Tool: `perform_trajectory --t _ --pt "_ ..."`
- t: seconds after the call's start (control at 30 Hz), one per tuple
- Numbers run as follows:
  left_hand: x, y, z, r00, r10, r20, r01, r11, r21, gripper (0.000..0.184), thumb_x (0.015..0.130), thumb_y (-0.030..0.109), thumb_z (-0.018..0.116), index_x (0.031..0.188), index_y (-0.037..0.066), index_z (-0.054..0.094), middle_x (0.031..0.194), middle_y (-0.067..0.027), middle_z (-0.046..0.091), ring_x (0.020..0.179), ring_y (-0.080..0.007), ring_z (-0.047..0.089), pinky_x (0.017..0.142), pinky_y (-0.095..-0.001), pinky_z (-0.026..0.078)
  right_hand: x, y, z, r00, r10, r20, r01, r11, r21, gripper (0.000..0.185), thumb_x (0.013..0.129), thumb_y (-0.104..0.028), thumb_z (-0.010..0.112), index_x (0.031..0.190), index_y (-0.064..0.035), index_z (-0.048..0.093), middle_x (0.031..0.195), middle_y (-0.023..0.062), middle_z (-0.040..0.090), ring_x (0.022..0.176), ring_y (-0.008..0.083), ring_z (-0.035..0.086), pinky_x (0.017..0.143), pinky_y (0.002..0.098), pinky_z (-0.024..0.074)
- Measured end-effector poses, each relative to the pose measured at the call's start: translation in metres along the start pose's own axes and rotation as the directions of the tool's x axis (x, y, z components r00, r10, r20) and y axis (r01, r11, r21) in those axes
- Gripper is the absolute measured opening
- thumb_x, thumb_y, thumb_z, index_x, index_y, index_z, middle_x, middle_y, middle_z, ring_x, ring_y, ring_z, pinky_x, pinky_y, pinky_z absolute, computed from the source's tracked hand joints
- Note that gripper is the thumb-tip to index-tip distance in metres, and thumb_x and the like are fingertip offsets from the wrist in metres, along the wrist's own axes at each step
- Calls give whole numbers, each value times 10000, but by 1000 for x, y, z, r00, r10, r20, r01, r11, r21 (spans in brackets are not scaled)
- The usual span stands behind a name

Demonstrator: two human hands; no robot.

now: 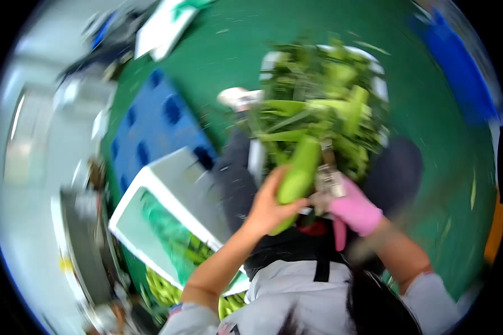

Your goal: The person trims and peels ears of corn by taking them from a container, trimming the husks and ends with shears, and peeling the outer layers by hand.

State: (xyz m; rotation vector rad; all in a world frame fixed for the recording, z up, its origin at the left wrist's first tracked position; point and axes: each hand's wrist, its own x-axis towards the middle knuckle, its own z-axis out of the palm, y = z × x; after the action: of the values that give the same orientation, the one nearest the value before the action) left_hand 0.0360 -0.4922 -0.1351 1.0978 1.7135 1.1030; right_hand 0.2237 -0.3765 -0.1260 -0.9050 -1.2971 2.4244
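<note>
My left hand [268, 204] is closed round an ear of corn in its pale green husk [300, 173], thumb across its lower part. The ear is tilted, its upper end over a white tub [379, 86] heaped with green husk leaves [346, 106]. My right hand [355, 206], in a pink glove with greyish fingers, is right beside the ear. It is closed round a pink-handled tool [340, 234]; a narrow dark metal part [327, 151] sticks up above the fingers. Blur hides the tool's exact kind and whether it touches the ear.
The tub stands between my knees on a green floor [235, 50]. On the left, a white foam box [145, 187] holding a green bag [170, 237] leans near a blue pallet [151, 131]. More green produce [162, 287] lies below the box. A blue crate [458, 67] is far right.
</note>
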Motion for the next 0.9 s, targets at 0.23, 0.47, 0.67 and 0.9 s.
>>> perform_trajectory --t 0.23,0.47,0.67,0.9 --pt "-31 3 -14 980 -114 162 194 708 -679 696 795 200 723 1411 23 453 1243 -107 586 1123 -206 565 971 -351 457 96 30 -129 1000 -17 -14 19 984 175 626 1019 -439 414 1514 -67 313 1421 122 481 1277 231 475 1064 363 370" --pt "-46 -24 -39 926 266 -267 -291 955 -61 836 663 167 792 1405 72 419 1219 -148 499 1134 -321 505 964 -462 408 113 23 -12 996 22 85 -3 978 -211 548 945 -335 493 1409 -58 409 1251 98 534 1086 205 519 902 332 411" --pt "-42 -23 -33 789 394 -470 -216 896 389 765 579 49 765 1297 168 530 1145 -165 473 1113 -382 451 947 -476 363 105 17 19 987 -12 157 53 965 -256 486 881 -247 561 1319 -49 491 1106 78 580 923 183 557 763 306 446" --pt "-35 9 -40 864 305 -401 -65 857 512 689 574 -105 686 1215 131 600 1245 -171 496 1189 -382 457 1032 -442 390 31 -31 63 979 -190 72 203 883 -424 425 806 -143 641 1215 -39 586 936 54 633 733 158 600 600 276 487"
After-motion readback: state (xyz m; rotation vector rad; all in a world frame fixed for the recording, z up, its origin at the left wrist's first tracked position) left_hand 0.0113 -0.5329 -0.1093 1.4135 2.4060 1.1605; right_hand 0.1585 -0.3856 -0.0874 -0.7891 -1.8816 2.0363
